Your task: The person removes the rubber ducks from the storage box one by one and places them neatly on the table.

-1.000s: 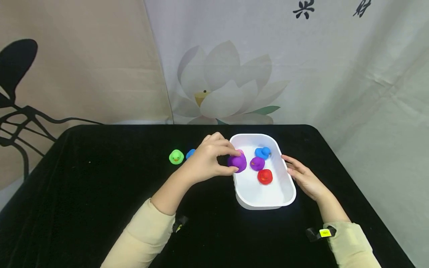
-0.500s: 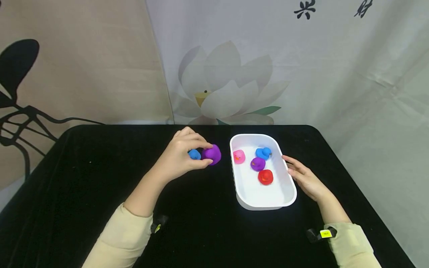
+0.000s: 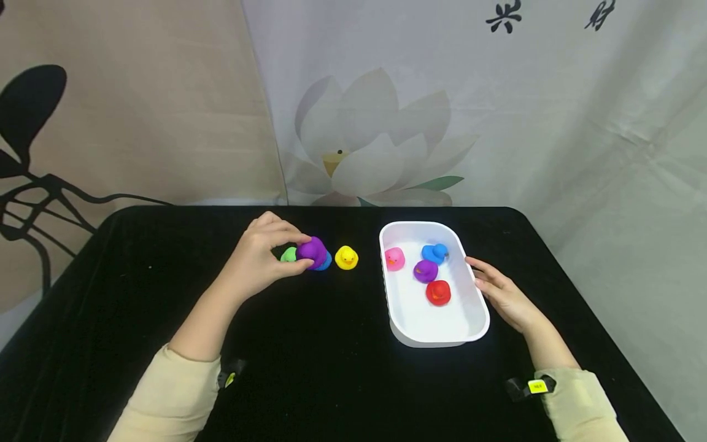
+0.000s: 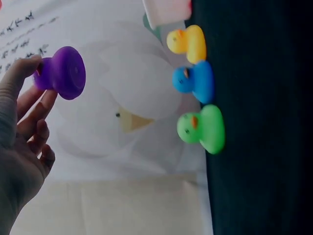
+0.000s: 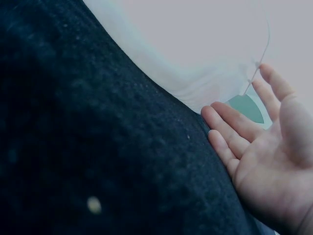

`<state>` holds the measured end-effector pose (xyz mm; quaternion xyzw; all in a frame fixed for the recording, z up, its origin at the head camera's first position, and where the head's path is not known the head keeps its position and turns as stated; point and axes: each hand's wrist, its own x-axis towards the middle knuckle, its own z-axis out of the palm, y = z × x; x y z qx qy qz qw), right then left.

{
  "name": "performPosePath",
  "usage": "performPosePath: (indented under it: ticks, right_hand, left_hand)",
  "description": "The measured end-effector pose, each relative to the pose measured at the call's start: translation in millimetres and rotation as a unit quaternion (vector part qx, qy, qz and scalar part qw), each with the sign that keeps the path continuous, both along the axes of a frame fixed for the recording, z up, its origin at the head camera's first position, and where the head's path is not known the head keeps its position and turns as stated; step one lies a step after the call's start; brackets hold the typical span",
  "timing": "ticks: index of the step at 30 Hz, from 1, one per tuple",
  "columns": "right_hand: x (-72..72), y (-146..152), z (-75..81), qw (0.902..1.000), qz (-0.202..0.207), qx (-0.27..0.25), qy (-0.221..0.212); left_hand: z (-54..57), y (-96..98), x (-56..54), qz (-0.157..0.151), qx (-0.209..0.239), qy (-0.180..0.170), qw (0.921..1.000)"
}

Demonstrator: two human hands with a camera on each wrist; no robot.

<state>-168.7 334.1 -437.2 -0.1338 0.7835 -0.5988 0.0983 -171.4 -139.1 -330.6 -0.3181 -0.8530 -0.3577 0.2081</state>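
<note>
My left hand [image 3: 259,258] pinches a purple rubber duck [image 4: 68,73] between thumb and fingertips, raised above the table. In the left wrist view a yellow duck [image 4: 190,43], a blue duck [image 4: 198,82] and a green duck [image 4: 208,128] stand in a row beyond it. From the head, the held duck partly covers the blue and green ones. My right hand [image 3: 505,294] touches the right rim of a white plastic tub [image 3: 428,325] with fairly straight fingers. Inside the tub sit a pink duck [image 3: 394,259], a blue duck, a second purple duck [image 3: 425,271] and a red duck [image 3: 439,293].
A black cloth [image 3: 309,368] covers the table. Behind its far edge hangs a pale curtain [image 3: 580,123] printed with a lotus. A dark chair [image 3: 33,178] shows at the far left.
My left hand has carried the purple duck leftward from the tub's left rim to in front of the row, uncovering the pink duck, then the yellow one. My right hand has stayed at the rim.
</note>
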Motion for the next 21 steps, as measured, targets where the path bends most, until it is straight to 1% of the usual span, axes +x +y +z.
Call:
performPosePath:
  ticks: [5,9,17,21]
  right_hand:
    - [-0.1,0.1,-0.2,1.0,0.0,-0.003,-0.001]
    - [0.3,0.0,-0.2,1.0,0.003,-0.006,0.0]
    - [-0.3,0.0,-1.5,1.0,0.003,-0.006,0.003]
    - [-0.8,-0.5,-1.1,1.0,0.003,-0.004,0.0]
  left_hand:
    - [-7.6,-14.1,-3.3,0.016,-0.006,0.015,0.9997]
    - [-12.6,-24.4,-5.2,0.033,-0.005,0.015,0.9993]
    - [-22.0,-44.5,-7.0,0.076,-0.011,-0.026,0.9967]
    - [-28.2,-53.0,-8.9,0.089,-0.014,-0.042,0.9951]
